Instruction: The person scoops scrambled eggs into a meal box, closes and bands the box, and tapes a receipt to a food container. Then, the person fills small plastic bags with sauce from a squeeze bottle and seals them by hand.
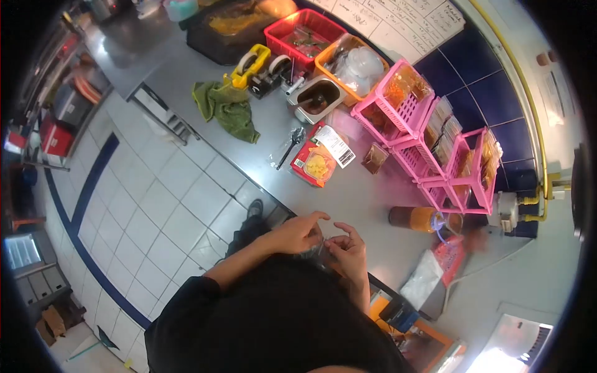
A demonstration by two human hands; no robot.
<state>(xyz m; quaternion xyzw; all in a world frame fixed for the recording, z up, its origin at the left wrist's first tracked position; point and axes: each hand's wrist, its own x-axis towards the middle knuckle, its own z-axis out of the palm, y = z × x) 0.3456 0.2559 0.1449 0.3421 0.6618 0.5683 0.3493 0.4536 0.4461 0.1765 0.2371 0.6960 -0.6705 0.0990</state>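
Nearest, in front of the dark shirt (270,320), the two bare hands meet just over the near edge of the steel table (348,199). The left hand (300,234) comes in on a bent arm, its index finger stretched toward the other hand and the rest curled; the right hand (349,250) faces it with bent fingers raised and the thumb close to the fingertips. Both are narrow rather than wide. A thin, clear piece (321,248) shows between the hands, too small to identify, and I cannot tell which hand grips it. To the right is one bottle (413,219) of brown liquid. Beyond the hands lies one red box (316,163) with one printed slip (336,147) across it, a wrapped black utensil (291,147) just beside it and one small brown packet (375,158) on its other side. Farther back, one steel container (316,99) stands between the box and an orange basket (352,65) of clear plastic items. Three pink baskets (407,121) line the wall side. One crumpled green cloth (225,110) lies near two tape dispensers, one yellow (250,66) and one black (267,82); behind them are one red basket (305,38) and a dark tray (214,32).
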